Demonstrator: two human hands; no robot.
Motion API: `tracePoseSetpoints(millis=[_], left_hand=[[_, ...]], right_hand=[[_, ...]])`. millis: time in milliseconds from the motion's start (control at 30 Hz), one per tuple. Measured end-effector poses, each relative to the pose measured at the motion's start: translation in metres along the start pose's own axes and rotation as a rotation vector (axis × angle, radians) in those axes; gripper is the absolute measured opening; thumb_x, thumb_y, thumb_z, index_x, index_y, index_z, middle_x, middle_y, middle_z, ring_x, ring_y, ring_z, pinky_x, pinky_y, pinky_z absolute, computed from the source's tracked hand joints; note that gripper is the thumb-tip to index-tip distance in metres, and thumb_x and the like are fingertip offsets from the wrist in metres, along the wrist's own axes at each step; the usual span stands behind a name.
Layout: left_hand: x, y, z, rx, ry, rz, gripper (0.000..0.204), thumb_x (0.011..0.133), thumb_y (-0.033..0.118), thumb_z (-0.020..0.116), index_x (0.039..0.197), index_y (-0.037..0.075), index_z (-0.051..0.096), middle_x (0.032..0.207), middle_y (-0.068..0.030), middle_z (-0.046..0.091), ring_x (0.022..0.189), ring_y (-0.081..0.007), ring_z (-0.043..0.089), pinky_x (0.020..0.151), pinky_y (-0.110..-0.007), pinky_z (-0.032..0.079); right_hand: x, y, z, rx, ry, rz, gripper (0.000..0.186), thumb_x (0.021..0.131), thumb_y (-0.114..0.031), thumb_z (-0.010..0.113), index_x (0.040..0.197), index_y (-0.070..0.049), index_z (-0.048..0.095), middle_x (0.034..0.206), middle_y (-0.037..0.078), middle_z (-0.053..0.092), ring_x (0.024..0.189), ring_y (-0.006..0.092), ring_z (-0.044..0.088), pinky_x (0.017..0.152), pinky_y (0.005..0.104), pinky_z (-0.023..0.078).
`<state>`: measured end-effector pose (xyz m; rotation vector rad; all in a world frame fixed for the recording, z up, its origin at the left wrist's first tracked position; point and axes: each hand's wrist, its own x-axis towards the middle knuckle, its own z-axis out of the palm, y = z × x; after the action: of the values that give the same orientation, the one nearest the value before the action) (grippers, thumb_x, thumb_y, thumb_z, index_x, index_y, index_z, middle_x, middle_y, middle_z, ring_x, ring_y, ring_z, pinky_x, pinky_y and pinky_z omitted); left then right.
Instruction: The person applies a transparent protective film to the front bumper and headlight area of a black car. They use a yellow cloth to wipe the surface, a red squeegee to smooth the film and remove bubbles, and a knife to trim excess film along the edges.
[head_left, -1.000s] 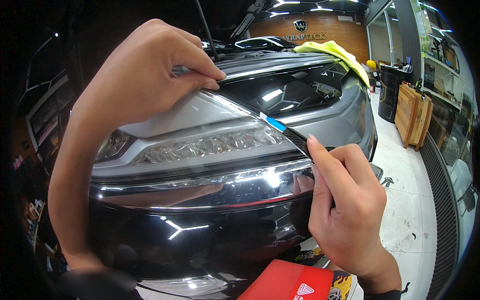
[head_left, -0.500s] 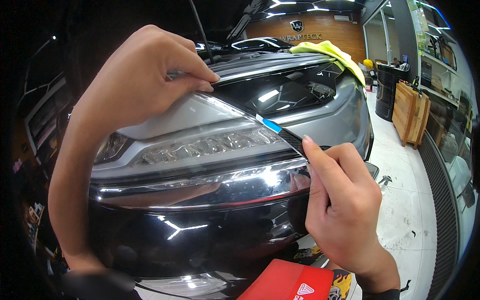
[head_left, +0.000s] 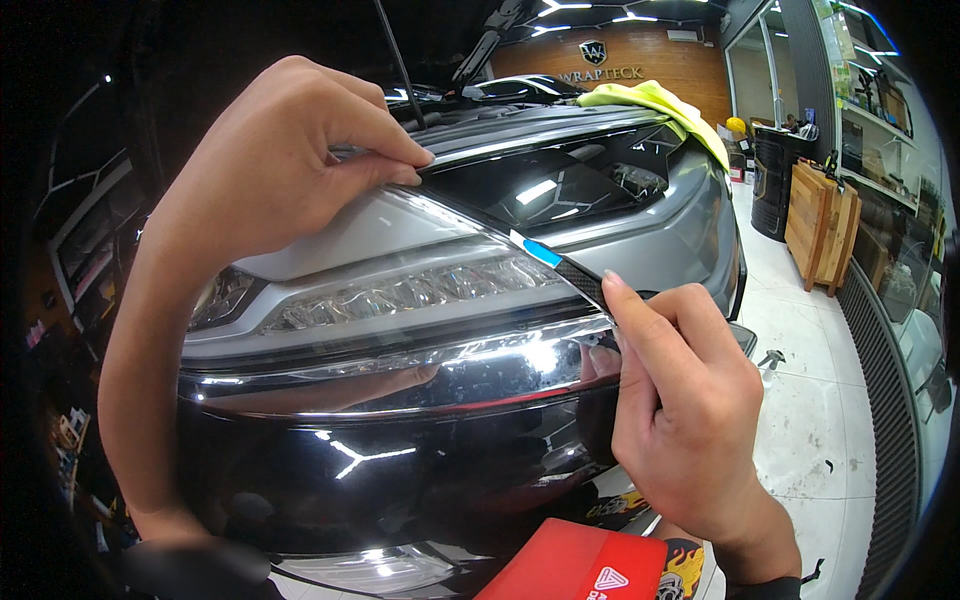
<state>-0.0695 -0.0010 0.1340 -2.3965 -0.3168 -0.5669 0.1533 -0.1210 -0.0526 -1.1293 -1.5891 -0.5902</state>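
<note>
My left hand (head_left: 300, 150) bends over the car's front from the left. Its thumb and forefinger are pinched together at the upper edge of a clear headlight (head_left: 400, 290), and what they hold is too thin to make out. On the right, my right hand (head_left: 690, 400) grips a slim black tool (head_left: 583, 280) with a blue section and a white tip. That tip touches, or lies very close to, the headlight's slanting right edge, beside a dark glossy part (head_left: 540, 185). A silver-grey body panel (head_left: 660, 235) lies to the right.
A yellow-green cloth (head_left: 655, 100) drapes over the car's far corner. The glossy black bumper (head_left: 400, 480) spans the front below the headlight. Close at the bottom is a red flat-sided object (head_left: 560, 560). A black drum (head_left: 772, 185) and a wooden crate (head_left: 820, 225) stand at the right.
My left fingertips and the tool's tip have shifted very slightly to the left. Both hands keep their grips.
</note>
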Motion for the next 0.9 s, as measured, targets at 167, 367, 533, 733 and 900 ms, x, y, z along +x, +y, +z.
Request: tracePoseSetpoints(millis=[167,367,533,733,900], left_hand=[[-0.0014,-0.0029,0.0018,-0.009,-0.003,0.0,0.017,0.083,-0.002,0.078,0.098,0.003,0.083,0.084,-0.0115,0.075,0.071,-0.0186,0.072,0.063,-0.029,0.057],[-0.0013,-0.0044,0.0043,-0.014,0.008,-0.011,0.017,0.083,-0.001,0.078,0.099,0.004,0.084,0.084,-0.0109,0.075,0.072,-0.0185,0.072,0.063,-0.029,0.056],[-0.002,-0.0061,0.0008,-0.012,0.007,0.032,0.016,0.083,0.0,0.079,0.098,0.004,0.084,0.083,-0.0102,0.075,0.071,-0.0186,0.072,0.062,-0.029,0.056],[-0.0019,-0.0053,0.0046,0.002,0.021,0.021,0.016,0.083,0.0,0.079,0.098,0.004,0.084,0.083,-0.0104,0.075,0.07,-0.018,0.072,0.062,-0.029,0.056],[-0.0025,-0.0061,0.0029,-0.018,0.021,0.03,0.016,0.083,0.0,0.078,0.097,0.005,0.084,0.083,-0.0101,0.075,0.071,-0.0178,0.072,0.063,-0.029,0.056]], right_hand=[[-0.0005,-0.0003,-0.0006,0.008,-0.001,0.01,0.045,0.076,0.011,0.07,0.122,0.009,0.069,0.092,0.014,0.058,0.075,0.0298,0.066,0.066,0.0384,0.053],[-0.0015,0.0025,0.0039,0.019,0.017,0.005,0.045,0.075,0.012,0.071,0.12,0.008,0.069,0.093,0.014,0.058,0.075,0.0307,0.065,0.066,0.0394,0.053],[-0.0016,0.0005,0.003,0.019,0.006,0.014,0.045,0.075,0.012,0.071,0.119,0.007,0.069,0.093,0.014,0.058,0.076,0.0312,0.066,0.067,0.0402,0.053],[-0.0009,0.0037,0.0036,0.014,0.029,0.032,0.044,0.074,0.012,0.07,0.118,0.007,0.069,0.093,0.015,0.059,0.076,0.0319,0.066,0.067,0.0404,0.053],[-0.0022,0.0047,0.0045,0.035,0.049,0.015,0.043,0.075,0.013,0.07,0.118,0.006,0.069,0.092,0.015,0.06,0.074,0.0316,0.065,0.065,0.0397,0.053]])
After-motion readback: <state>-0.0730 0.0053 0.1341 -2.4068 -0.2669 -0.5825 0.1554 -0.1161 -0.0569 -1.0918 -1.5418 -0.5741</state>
